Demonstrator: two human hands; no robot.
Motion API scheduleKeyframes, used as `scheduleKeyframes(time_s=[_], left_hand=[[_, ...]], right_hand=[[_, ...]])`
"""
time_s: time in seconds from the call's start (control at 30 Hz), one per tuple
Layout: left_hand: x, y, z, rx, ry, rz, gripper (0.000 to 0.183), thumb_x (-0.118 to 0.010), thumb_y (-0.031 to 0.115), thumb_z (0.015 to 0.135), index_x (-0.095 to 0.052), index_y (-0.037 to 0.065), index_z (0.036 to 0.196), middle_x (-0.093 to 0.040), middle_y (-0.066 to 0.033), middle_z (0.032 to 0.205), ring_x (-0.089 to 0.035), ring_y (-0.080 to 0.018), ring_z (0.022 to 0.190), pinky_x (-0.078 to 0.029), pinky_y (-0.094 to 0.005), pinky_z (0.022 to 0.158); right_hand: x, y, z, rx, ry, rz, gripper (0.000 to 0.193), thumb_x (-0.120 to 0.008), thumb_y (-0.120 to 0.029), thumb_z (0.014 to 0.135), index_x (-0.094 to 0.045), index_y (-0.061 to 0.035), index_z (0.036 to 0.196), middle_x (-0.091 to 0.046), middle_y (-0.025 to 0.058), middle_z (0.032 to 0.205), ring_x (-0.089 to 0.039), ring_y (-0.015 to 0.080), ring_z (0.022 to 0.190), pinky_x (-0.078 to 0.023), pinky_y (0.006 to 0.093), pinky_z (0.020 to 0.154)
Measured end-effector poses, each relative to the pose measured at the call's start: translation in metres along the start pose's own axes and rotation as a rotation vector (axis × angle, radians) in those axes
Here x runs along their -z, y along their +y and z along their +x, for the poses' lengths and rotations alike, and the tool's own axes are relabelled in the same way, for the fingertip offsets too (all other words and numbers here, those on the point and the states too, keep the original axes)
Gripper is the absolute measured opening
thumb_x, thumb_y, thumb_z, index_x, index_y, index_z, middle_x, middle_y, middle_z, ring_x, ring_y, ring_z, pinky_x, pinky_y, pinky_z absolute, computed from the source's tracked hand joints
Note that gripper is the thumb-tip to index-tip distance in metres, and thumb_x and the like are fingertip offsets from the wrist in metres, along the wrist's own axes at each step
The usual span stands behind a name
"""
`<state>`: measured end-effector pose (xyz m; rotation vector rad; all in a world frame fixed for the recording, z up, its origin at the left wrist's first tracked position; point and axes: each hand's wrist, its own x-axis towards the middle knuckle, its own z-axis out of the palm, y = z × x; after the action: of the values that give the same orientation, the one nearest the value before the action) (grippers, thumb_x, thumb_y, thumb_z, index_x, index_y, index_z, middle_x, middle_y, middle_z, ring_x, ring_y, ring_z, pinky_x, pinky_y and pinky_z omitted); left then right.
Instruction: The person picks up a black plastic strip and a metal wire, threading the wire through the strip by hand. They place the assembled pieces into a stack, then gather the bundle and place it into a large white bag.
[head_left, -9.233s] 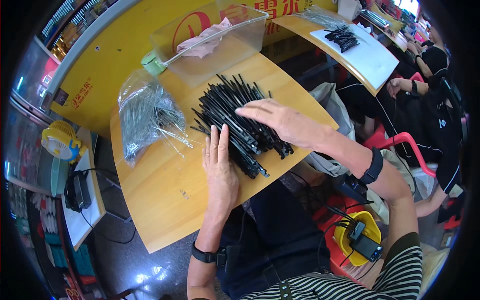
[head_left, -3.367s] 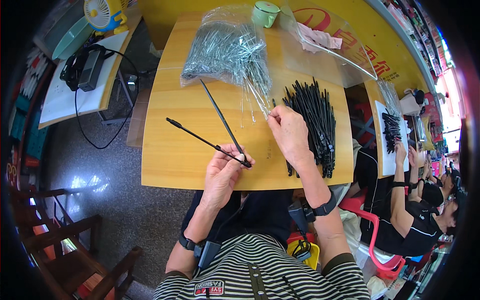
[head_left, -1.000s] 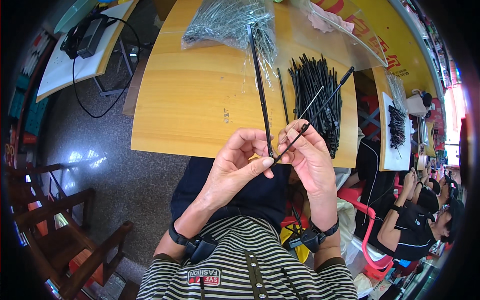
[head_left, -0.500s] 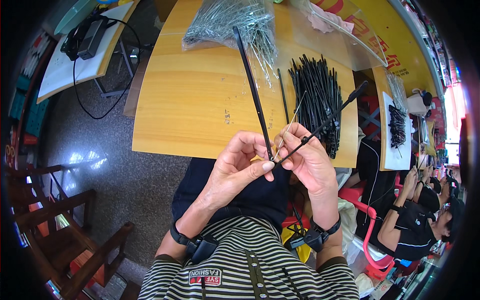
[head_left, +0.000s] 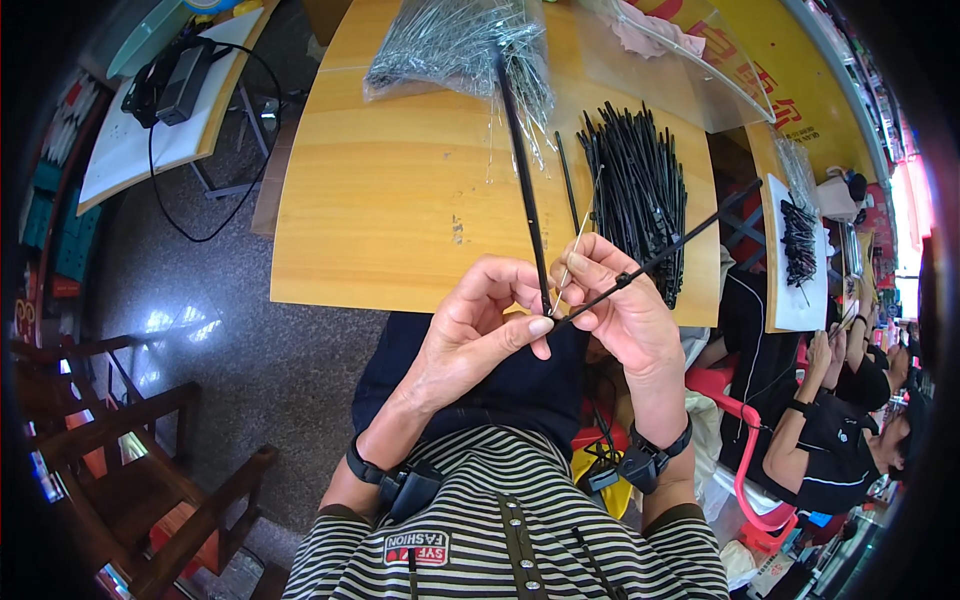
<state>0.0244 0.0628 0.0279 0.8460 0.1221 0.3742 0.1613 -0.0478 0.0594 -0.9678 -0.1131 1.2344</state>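
Note:
My left hand (head_left: 485,318) pinches the lower end of a slim black rod (head_left: 524,180), which rises away from me over the table's front edge. A second thin black rod (head_left: 690,238) with a small collar meets it at the fingertips, forming a V; whether the two are joined is hidden by my fingers. My right hand (head_left: 632,308) is closed, thumb and forefinger on a thin metal wire (head_left: 580,232) whose lower end sits at the meeting point. The second rod passes across its fingers. A heap of similar black rods (head_left: 640,190) lies just beyond.
A clear bag of metal wires (head_left: 440,45) lies on the wooden table (head_left: 370,210), with one loose rod (head_left: 568,180) beside the heap. A transparent sheet (head_left: 690,95) is at the far right. Co-workers (head_left: 830,440) sit at right; a wooden chair (head_left: 150,480) stands at left.
The far end of the upright rod has shifted slightly right. The wire stands a little steeper, and the second rod's far end has moved right. Both hands keep their grip.

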Motion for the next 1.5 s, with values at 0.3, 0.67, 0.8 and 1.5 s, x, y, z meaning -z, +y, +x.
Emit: scheduleKeyframes(time_s=[0.3, 0.67, 0.8, 1.5], left_hand=[[0.004, 0.004, 0.002, 0.078, -0.018, -0.028, 0.027, -0.058, -0.002, 0.084, -0.045, 0.004, 0.106, -0.054, -0.0086, 0.090, -0.057, -0.0143, 0.079, -0.054, -0.0256, 0.061], [0.006, -0.003, 0.003, 0.169, 0.025, -0.108, 0.029, -0.060, -0.001, 0.080, -0.050, 0.002, 0.107, -0.055, -0.0078, 0.096, -0.056, -0.0129, 0.080, -0.053, -0.0280, 0.063], [0.006, -0.002, 0.003, 0.202, 0.024, -0.112, 0.025, -0.059, 0.005, 0.084, -0.053, 0.002, 0.108, -0.053, -0.0028, 0.091, -0.054, -0.0112, 0.083, -0.052, -0.0309, 0.073], [-0.002, -0.002, 0.002, 0.254, 0.190, -0.056, 0.009, -0.055, 0.000, 0.085, -0.049, 0.002, 0.093, -0.051, -0.0040, 0.085, -0.054, -0.0112, 0.073, -0.050, -0.0237, 0.061]], right_hand=[[-0.002, 0.000, -0.003, 0.096, 0.042, -0.090, 0.009, -0.056, -0.012, 0.089, -0.051, -0.0046, 0.091, -0.057, 0.0044, 0.081, -0.057, 0.0084, 0.069, -0.049, 0.0199, 0.050], [-0.018, -0.003, -0.015, 0.286, 0.132, -0.389, 0.012, -0.052, -0.016, 0.092, -0.046, -0.0064, 0.094, -0.060, 0.0073, 0.076, -0.053, 0.0078, 0.048, -0.039, 0.0168, 0.036], [-0.015, -0.001, -0.012, 0.259, 0.137, -0.330, 0.015, -0.050, -0.020, 0.093, -0.044, -0.0067, 0.096, -0.060, 0.0098, 0.069, -0.047, 0.0087, 0.036, -0.033, 0.0167, 0.031], [-0.013, -0.016, -0.022, 0.384, 0.018, -0.145, 0.076, -0.030, -0.066, 0.086, -0.044, 0.0009, 0.120, -0.059, 0.0128, 0.088, -0.050, 0.0086, 0.064, -0.044, 0.0175, 0.049]])
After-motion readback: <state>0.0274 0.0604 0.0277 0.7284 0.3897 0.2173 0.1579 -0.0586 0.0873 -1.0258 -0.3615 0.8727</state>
